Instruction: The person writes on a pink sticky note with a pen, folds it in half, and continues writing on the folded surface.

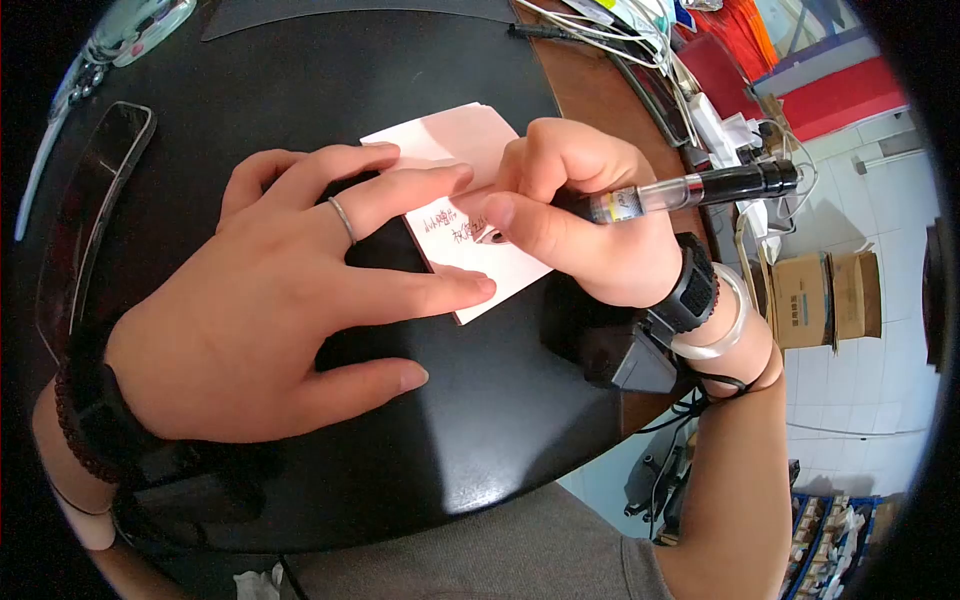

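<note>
A small white notepad (510,270) lies at a slant on the black desk, with a few lines of dark handwriting on its top sheet. My left hand (270,270), a ring on one finger, lies spread out with several fingertips on the pad and the thumb over the desk. Pinched in my right hand (600,220) is a pen (660,195) with a clear and black barrel, its back end pointing right. The fingers hide part of the writing, and the pen tip shows only in part near it. Both wrists wear black straps.
A phone-like black object (105,200) with a clear edge lies at the left, below a clear plastic item (135,30). White cables (650,40) and a power strip (710,125) clutter the desk's far right. Cardboard boxes (820,300) stand beyond. The desk's curved front edge (500,500) is near my body.
</note>
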`<act>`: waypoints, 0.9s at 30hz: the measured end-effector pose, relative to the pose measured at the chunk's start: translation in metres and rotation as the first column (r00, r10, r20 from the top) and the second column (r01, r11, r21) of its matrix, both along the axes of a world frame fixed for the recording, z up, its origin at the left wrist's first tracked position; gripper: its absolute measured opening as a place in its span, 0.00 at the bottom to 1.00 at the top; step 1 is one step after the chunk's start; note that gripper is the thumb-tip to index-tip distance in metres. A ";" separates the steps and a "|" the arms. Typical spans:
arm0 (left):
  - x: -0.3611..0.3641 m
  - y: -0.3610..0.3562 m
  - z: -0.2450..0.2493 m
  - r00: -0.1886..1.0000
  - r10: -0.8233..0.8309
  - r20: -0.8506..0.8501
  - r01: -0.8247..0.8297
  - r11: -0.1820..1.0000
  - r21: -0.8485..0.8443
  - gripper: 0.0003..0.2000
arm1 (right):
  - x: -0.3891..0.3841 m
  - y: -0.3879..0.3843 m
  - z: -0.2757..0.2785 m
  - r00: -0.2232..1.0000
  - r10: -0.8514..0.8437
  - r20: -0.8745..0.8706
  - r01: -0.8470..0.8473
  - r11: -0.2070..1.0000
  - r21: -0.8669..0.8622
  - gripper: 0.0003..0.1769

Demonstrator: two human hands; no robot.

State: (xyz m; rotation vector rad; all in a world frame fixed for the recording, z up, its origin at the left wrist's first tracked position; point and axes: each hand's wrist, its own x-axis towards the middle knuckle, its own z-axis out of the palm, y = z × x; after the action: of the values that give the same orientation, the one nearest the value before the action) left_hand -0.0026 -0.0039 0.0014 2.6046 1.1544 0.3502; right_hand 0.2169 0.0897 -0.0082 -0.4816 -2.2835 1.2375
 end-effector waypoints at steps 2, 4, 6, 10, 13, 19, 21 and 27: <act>0.000 0.000 0.000 1.000 -0.001 0.004 0.001 1.000 -0.005 0.26 | -0.002 0.001 -0.003 0.998 -0.017 -0.067 0.018 1.000 0.013 0.14; -0.001 0.000 -0.001 1.000 0.003 0.006 -0.003 1.000 0.001 0.26 | -0.003 -0.001 -0.004 0.997 -0.032 -0.070 0.031 0.999 -0.014 0.14; -0.001 0.000 -0.002 1.000 0.003 0.008 -0.003 1.000 0.005 0.26 | -0.003 -0.003 -0.004 0.996 -0.048 -0.074 0.045 0.998 -0.038 0.14; -0.001 0.000 -0.001 1.000 -0.004 0.002 0.004 1.000 -0.005 0.25 | -0.002 -0.003 -0.003 0.996 -0.066 -0.061 0.063 0.997 -0.051 0.14; -0.001 0.000 -0.002 1.000 -0.007 0.007 0.007 1.000 0.001 0.25 | 0.000 -0.002 -0.003 0.997 -0.060 -0.041 0.058 0.996 -0.061 0.14; -0.001 0.000 -0.003 1.000 -0.008 0.007 0.007 1.000 0.014 0.25 | 0.001 0.000 0.002 0.999 -0.052 0.003 0.052 0.998 -0.022 0.14; -0.001 0.000 -0.004 1.000 -0.007 0.011 0.007 1.000 0.016 0.25 | 0.002 0.000 0.004 0.996 -0.050 0.072 0.052 0.998 -0.026 0.15; -0.001 0.000 -0.005 1.000 -0.006 0.013 0.005 1.000 0.029 0.25 | 0.000 -0.001 0.003 0.999 -0.034 0.037 0.035 0.999 -0.034 0.15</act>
State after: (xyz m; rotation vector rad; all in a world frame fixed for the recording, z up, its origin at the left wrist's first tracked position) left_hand -0.0036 -0.0042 -0.0031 2.6256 1.1462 0.3850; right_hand 0.2172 0.0892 -0.0056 -0.5584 -2.2778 1.2624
